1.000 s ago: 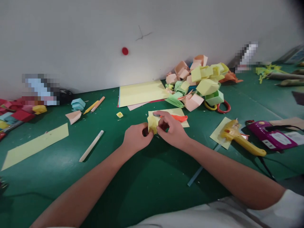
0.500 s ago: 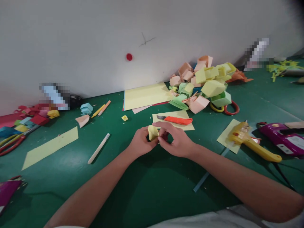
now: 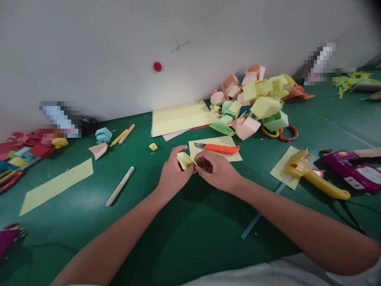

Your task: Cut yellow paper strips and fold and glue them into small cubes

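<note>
Both my hands meet over the middle of the green table (image 3: 184, 238). My left hand (image 3: 172, 174) is closed around a small folded piece of yellow paper (image 3: 185, 160), thumb on top. My right hand (image 3: 216, 171) pinches the same paper from the right with its fingertips. Just behind the hands lies an orange utility knife (image 3: 218, 148) on a yellow paper sheet (image 3: 228, 141). Part of the folded paper is hidden by my fingers.
A pile of folded paper boxes (image 3: 253, 103) in pink, yellow and green stands at the back right beside scissors (image 3: 282, 133). A yellow glue gun (image 3: 312, 174) and a purple tool (image 3: 351, 169) lie right. A white stick (image 3: 120, 186) and yellow paper strip (image 3: 56, 186) lie left.
The folded yellow paper has been turned and tipped to the left between my fingers. My hands stay together in the same spot; the view shifted slightly.
</note>
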The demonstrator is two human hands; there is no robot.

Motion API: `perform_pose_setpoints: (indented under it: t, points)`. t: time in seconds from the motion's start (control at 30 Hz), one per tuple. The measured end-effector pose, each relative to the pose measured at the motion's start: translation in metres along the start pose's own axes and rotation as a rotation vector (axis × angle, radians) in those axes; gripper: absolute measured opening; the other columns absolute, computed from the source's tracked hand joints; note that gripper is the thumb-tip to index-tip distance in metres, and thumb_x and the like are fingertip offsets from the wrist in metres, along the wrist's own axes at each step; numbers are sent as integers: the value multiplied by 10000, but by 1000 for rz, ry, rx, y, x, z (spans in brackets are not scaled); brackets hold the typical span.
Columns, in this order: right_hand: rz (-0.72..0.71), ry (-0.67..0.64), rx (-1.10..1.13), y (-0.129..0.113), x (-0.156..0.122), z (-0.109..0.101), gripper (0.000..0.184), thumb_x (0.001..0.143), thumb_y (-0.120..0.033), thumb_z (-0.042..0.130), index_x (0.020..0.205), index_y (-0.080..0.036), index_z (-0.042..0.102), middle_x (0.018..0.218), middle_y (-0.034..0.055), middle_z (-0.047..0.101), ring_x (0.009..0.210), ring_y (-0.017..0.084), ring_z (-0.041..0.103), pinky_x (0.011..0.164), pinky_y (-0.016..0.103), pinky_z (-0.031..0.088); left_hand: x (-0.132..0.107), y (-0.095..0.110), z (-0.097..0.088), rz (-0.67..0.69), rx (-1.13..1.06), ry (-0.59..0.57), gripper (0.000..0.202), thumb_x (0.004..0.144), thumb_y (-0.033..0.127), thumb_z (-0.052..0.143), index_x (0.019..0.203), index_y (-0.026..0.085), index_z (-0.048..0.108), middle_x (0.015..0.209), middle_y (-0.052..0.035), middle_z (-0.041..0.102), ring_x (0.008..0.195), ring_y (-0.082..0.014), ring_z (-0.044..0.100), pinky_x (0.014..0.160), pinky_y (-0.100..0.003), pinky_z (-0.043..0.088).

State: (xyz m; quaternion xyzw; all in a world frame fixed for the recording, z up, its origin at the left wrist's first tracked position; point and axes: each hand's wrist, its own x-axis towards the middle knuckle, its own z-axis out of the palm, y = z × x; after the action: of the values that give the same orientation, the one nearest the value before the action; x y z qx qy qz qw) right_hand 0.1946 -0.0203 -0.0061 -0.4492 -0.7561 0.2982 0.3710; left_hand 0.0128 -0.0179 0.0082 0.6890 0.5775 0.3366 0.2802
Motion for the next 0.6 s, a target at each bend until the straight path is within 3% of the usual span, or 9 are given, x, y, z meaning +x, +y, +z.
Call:
perform_pose_setpoints:
  t: [0.13, 0.23, 0.4, 0.5, 0.6]
  points:
    - [21, 60, -25, 2, 2, 0, 168, 840, -173, 588, 999, -214, 624, 833, 20, 684, 681, 149, 609, 605, 275, 470, -3, 3, -1, -54, -16, -38, 494, 831, 378, 647, 1288, 261, 500, 840, 10, 683, 647, -156, 646, 543, -241, 455]
    - [19, 116, -62, 2, 3, -1, 130, 844, -168, 585, 945, -219, 648, 861, 22, 707, 713, 156, 628, 619, 279, 473, -3, 3, -1, -32, -66, -109, 335, 863, 401, 606, 1161, 252, 572, 841, 9, 689, 618, -143, 633, 538, -245, 456]
    - [-3, 128, -59, 4, 5, -1, 106, 857, -169, 574, 893, -212, 663, 825, 9, 714, 698, 147, 645, 594, 264, 470, 0, 5, -5, -25, -97, -175, 205, 859, 384, 590, 962, 222, 662, 721, 20, 665, 593, -135, 619, 552, -248, 448]
    - [-45, 130, -69, 6, 5, -1, 150, 865, -160, 560, 910, -212, 693, 858, 20, 727, 739, 156, 657, 619, 273, 474, 6, 4, -9, -82, -120, -188, 178, 837, 333, 572, 852, 207, 698, 612, 22, 627, 552, -135, 606, 508, -240, 412]
    - [-104, 130, -84, 6, 4, 0, 185, 877, -162, 558, 933, -216, 726, 907, 36, 726, 776, 159, 655, 654, 284, 476, 14, 2, -13, -157, -171, -209, 161, 786, 292, 573, 745, 192, 693, 625, 12, 637, 501, -116, 577, 479, -235, 403]
